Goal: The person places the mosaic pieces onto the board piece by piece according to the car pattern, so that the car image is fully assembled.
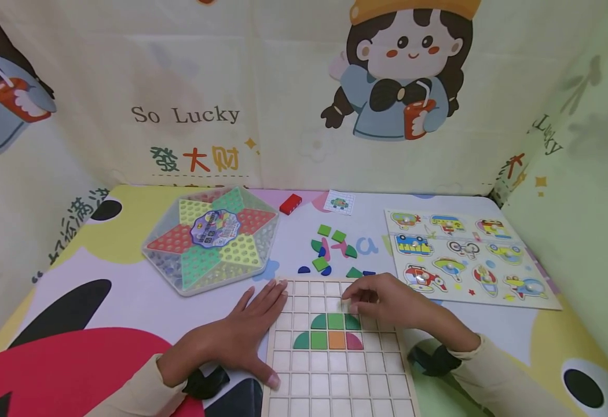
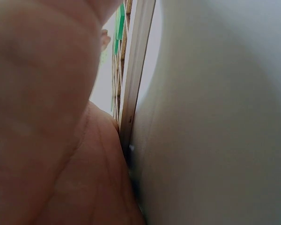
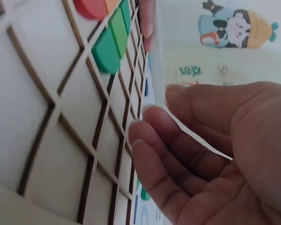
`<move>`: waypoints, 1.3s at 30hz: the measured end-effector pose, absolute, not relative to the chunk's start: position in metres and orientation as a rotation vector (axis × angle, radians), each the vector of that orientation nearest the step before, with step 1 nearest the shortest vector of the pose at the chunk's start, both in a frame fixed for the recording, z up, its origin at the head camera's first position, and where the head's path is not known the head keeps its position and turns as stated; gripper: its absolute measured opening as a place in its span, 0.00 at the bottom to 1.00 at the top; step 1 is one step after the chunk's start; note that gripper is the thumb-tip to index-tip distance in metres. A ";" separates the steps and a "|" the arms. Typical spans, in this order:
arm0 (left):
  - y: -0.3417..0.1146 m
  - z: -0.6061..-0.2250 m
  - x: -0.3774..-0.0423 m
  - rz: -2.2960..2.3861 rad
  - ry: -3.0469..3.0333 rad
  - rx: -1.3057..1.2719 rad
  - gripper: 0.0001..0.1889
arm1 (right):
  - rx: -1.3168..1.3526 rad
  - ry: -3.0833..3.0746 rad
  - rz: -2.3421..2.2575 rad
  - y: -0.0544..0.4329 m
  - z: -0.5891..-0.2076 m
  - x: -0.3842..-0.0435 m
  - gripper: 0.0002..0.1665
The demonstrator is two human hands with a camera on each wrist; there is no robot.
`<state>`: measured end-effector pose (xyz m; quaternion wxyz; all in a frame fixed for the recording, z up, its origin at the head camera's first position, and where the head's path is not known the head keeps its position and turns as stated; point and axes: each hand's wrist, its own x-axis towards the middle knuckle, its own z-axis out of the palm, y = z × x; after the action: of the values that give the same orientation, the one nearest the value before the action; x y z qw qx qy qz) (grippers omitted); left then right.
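A wooden grid board [image 1: 337, 384] lies flat in front of me. My left hand [image 1: 238, 334] rests along its left edge, fingers spread and the thumb lower down on the frame. On the board, two short rows of coloured pieces sit in the cells: a green square [image 1: 336, 321] between dark green quarter rounds above, and an orange square [image 1: 337, 340] beside a pink quarter round [image 1: 354, 341] below. Just over the upper right cells hovers my right hand [image 1: 382, 296], fingers loosely bent. In the right wrist view, thumb and fingertips [image 3: 141, 145] are apart with nothing between them.
Beyond the board lie several loose green and blue pieces [image 1: 319, 264]. Farther back are a small red block [image 1: 290, 204] and a pattern card [image 1: 339, 202]. A hexagonal star-patterned game box [image 1: 207, 243] stands left, a vehicle puzzle board [image 1: 462, 258] right.
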<state>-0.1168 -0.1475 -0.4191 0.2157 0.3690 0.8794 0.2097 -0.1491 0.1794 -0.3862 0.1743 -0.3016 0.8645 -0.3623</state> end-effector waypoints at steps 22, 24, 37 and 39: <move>-0.146 -0.418 -0.116 0.572 2.441 1.000 0.69 | -0.623 2.731 -1.070 0.185 -0.399 -0.192 0.11; -0.146 -0.418 -0.116 0.568 2.441 0.994 0.69 | -0.620 2.727 -1.059 0.184 -0.399 -0.193 0.11; -0.146 -0.418 -0.115 0.564 2.442 0.992 0.69 | -0.567 2.694 -0.929 0.180 -0.404 -0.197 0.13; -0.146 -0.418 -0.116 0.560 2.441 0.985 0.69 | -0.531 2.705 -0.902 0.179 -0.403 -0.198 0.14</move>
<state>-0.1156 -0.1457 -0.4182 0.2232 0.3569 0.8841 0.2028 -0.1975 0.1794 -0.4031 0.1200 -0.1818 0.9258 -0.3088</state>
